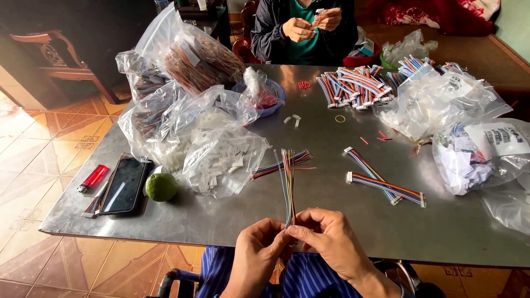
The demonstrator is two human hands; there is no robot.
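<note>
Both hands, left (258, 243) and right (327, 238), pinch the near end of a wire bundle (287, 179); the ends likely need aligning next, with loose housings (293, 118) far beyond the grip.

A thin bundle of multicoloured wires (288, 182) stands nearly upright, its lower end pinched between both hands at the near worktop edge, its loose upper ends fanning slightly above the grey surface.

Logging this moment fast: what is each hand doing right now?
Left hand: closed, pinching the bundle of coloured wires at its near end.
Right hand: closed on the same bundle, fingertips meeting the left's.
</note>
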